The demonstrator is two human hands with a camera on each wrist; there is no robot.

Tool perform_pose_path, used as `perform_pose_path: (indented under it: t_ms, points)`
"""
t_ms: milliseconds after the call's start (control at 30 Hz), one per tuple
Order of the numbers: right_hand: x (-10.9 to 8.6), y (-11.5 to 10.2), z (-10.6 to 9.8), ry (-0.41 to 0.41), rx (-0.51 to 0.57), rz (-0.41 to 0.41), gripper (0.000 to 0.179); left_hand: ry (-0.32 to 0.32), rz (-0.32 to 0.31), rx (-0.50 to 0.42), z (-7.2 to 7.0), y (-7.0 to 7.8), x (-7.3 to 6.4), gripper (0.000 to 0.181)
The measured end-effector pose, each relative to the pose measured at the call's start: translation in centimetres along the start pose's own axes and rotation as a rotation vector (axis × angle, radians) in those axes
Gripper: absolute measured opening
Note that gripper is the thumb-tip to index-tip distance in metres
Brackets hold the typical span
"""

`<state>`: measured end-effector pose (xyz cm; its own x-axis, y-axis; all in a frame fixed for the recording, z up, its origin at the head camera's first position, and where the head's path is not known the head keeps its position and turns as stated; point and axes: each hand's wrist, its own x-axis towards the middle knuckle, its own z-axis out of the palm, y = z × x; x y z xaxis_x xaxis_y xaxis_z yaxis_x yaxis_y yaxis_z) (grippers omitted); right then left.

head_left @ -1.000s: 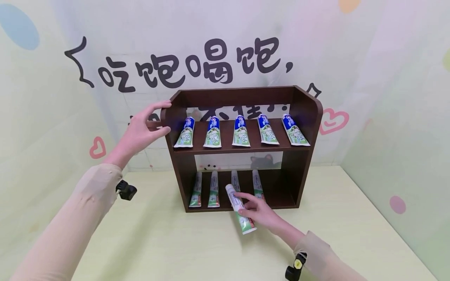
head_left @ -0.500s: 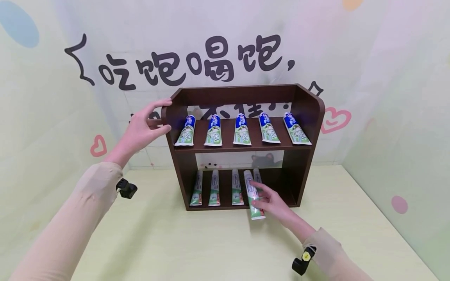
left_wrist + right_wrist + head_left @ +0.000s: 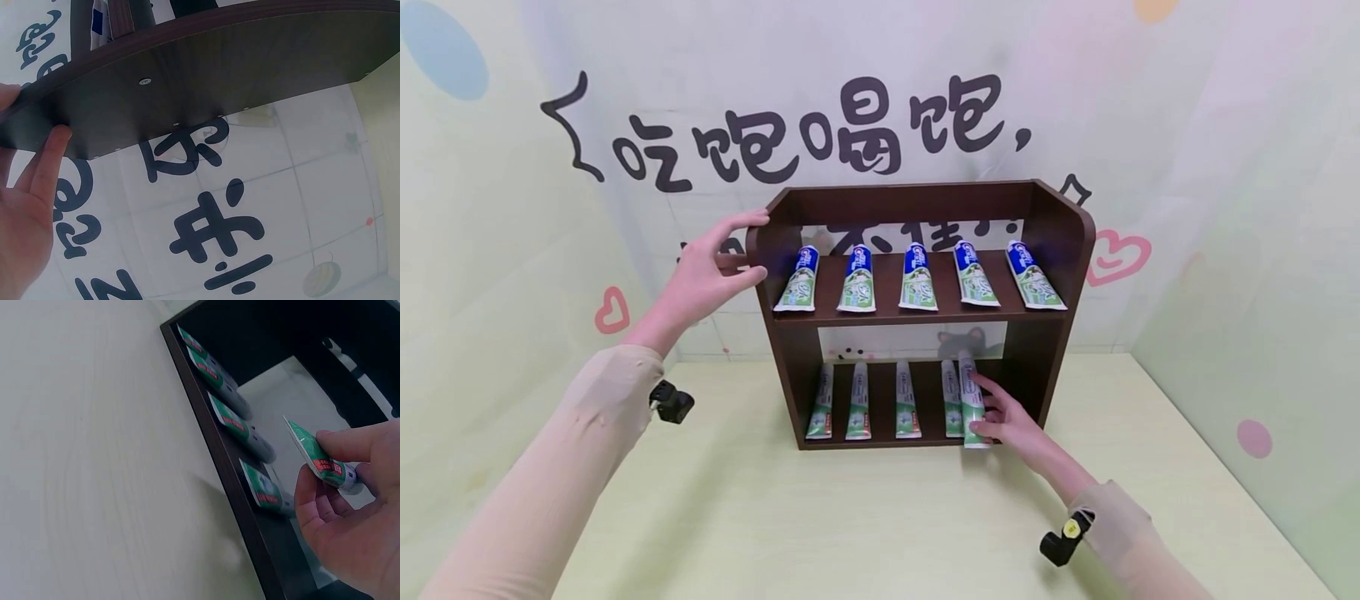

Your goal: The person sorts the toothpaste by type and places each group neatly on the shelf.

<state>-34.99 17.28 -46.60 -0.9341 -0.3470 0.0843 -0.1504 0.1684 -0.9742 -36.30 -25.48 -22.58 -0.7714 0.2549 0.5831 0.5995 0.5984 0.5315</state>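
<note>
In the head view, a dark brown two-tier shelf (image 3: 917,318) stands on the table. My left hand (image 3: 707,267) holds its left side panel (image 3: 187,81), with a fingertip against the outer face in the left wrist view. My right hand (image 3: 1011,421) pinches a white and green toothpaste tube (image 3: 972,408) between thumb and fingers, at the right part of the lower tier. The right wrist view shows this tube (image 3: 322,456) held above the shelf board, apart from it. Directly left of it lies another green-ended tube (image 3: 952,400).
More green-ended tubes (image 3: 859,404) lie spaced along the lower tier. A row of blue and green toothpaste tubes (image 3: 917,279) lies on the upper tier. The shelf's right side panel (image 3: 1060,317) rises beside my right hand. Pale table surface (image 3: 850,517) extends in front.
My right hand has carried the toothpaste tube right and up, from before the middle of the lower tier to past the rightmost lying tube. My left hand has stayed on the shelf.
</note>
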Motion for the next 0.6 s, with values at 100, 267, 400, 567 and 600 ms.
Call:
perform_pose_path:
  t_ms: [100,267,400,567,600]
  points:
    - [0.2,0.3,-0.7,0.024,-0.023,0.008,0.083,0.003,-0.001,0.001,0.0,0.0,0.0,0.067]
    - [0.7,1.0,-1.5,0.053,-0.038,0.007,0.086,0.001,0.002,-0.003,0.0,0.1,-0.1,0.067]
    - [0.9,1.3,-1.9,0.067,-0.04,0.009,0.088,-0.001,0.003,-0.01,0.0,0.2,-0.2,0.067]
    - [1.2,1.6,-2.3,0.077,-0.05,0.027,0.088,-0.003,-0.003,-0.017,0.0,0.2,-0.1,0.068]
    - [1.2,1.7,-2.4,0.08,-0.052,0.028,0.088,-0.004,-0.004,-0.018,0.0,0.2,-0.1,0.068]
